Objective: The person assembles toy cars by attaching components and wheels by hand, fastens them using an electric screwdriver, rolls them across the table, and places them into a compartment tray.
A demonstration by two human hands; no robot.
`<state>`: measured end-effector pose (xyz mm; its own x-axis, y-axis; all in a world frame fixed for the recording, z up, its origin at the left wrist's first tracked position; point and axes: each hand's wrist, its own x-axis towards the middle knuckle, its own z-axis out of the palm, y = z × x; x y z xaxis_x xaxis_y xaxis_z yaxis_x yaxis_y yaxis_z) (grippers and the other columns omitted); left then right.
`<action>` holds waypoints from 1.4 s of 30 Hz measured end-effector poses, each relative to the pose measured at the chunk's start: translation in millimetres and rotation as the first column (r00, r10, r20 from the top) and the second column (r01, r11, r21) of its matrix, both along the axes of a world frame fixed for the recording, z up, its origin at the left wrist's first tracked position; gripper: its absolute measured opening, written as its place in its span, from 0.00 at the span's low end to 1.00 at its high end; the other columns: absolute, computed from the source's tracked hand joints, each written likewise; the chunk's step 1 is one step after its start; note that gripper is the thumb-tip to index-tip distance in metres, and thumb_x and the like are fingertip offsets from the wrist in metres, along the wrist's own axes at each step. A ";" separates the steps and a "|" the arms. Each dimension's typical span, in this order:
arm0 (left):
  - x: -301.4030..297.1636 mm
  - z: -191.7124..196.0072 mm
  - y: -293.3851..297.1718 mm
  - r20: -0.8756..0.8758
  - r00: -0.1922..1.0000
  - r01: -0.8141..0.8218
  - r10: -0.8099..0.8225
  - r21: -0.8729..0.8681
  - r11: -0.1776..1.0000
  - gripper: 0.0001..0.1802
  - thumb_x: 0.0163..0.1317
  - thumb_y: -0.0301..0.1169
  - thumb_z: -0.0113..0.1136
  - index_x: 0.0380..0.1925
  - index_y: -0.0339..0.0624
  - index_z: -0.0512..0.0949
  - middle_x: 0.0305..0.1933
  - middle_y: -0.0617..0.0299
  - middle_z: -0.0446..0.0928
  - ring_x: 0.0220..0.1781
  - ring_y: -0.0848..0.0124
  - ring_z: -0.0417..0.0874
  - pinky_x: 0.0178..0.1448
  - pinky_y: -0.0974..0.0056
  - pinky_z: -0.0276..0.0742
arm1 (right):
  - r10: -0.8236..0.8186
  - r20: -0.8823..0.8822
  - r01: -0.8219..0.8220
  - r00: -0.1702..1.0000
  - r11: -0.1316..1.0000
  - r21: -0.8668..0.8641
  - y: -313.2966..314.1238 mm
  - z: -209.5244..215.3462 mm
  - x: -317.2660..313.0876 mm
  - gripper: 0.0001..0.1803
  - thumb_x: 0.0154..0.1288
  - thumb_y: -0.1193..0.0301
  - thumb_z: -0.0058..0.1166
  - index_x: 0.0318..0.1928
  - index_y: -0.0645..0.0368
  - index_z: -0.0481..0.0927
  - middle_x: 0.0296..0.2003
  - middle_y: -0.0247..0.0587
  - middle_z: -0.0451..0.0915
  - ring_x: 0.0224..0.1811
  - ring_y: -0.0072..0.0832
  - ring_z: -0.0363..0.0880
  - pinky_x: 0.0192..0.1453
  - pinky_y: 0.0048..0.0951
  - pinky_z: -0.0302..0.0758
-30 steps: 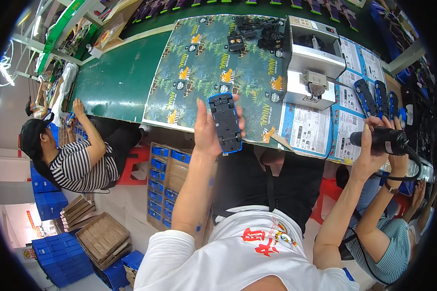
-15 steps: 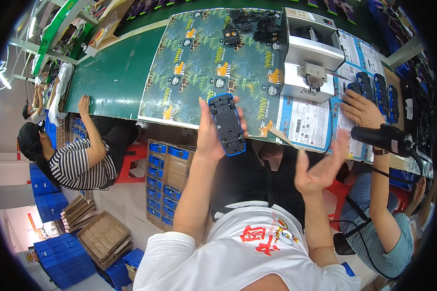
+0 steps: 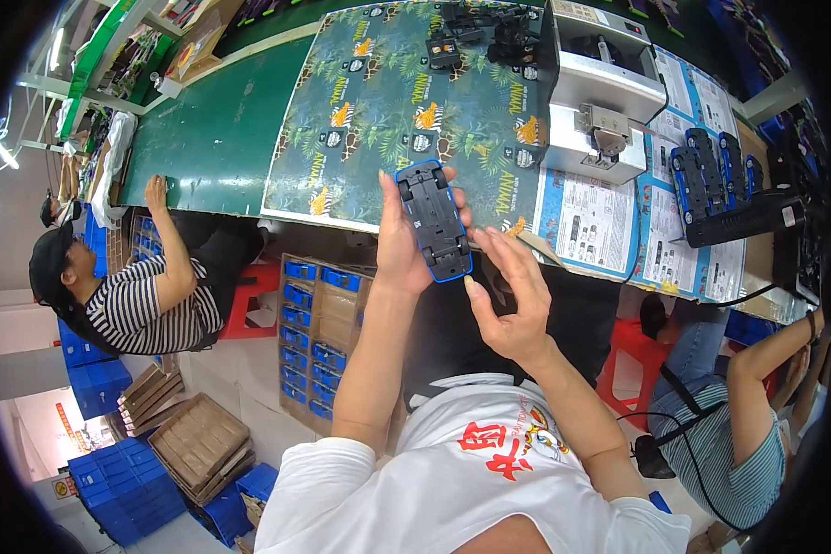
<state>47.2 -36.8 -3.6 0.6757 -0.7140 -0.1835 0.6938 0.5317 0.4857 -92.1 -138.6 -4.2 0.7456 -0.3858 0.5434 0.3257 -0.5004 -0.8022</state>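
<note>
A toy car [image 3: 434,222] with a black underside and blue rim lies bottom up in my left hand [image 3: 401,242]. The thumb presses one long side and the fingertips show at the other. My right hand [image 3: 517,300] is close to the car's near end, its fingers apart and holding nothing. Whether its fingertips touch the car I cannot tell. Beyond the hands, a printed animal-pattern sheet [image 3: 379,138] covers the table. A grey metal machine [image 3: 600,111] stands to the right of it.
Black parts [image 3: 489,37] lie at the sheet's far edge. Several blue-and-black toy cars [image 3: 702,175] sit at the right, near a black cylindrical tool [image 3: 743,222]. One person [image 3: 148,295] sits at left, another [image 3: 729,443] at right. A box of blue cars [image 3: 319,332] stands below the table.
My right hand has moved left to the toy car. The co-worker's hand at the right has withdrawn from the cars, and the black tool has shifted right.
</note>
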 end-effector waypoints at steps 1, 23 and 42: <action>0.2 0.0 -0.7 0.001 1.000 -0.003 0.003 0.004 1.000 0.44 0.70 0.68 0.29 0.58 0.38 0.70 0.38 0.55 0.78 0.38 0.62 0.82 0.45 0.53 0.83 | -0.011 -0.001 0.011 1.000 1.000 -0.015 -0.4 -0.5 -0.8 0.31 0.52 0.81 0.63 0.60 0.71 0.73 0.54 0.52 0.82 0.61 0.45 0.75 0.65 0.40 0.70; -5.7 5.5 -9.0 0.077 0.997 -0.040 0.029 0.142 0.989 0.51 0.59 0.77 0.34 0.54 0.39 0.73 0.36 0.57 0.78 0.35 0.65 0.80 0.44 0.57 0.80 | -0.001 0.149 0.015 0.989 0.996 -0.092 -24.9 21.8 26.3 0.32 0.49 0.83 0.63 0.59 0.66 0.75 0.49 0.49 0.81 0.46 0.42 0.82 0.49 0.37 0.79; -3.3 3.6 -7.5 0.044 0.999 -0.015 0.010 0.111 0.994 0.53 0.57 0.78 0.35 0.54 0.36 0.72 0.36 0.56 0.78 0.36 0.65 0.79 0.41 0.62 0.81 | 0.102 0.083 -0.075 0.991 0.957 -0.280 -33.7 20.0 3.7 0.20 0.46 0.82 0.60 0.45 0.64 0.83 0.36 0.47 0.84 0.40 0.41 0.85 0.47 0.40 0.79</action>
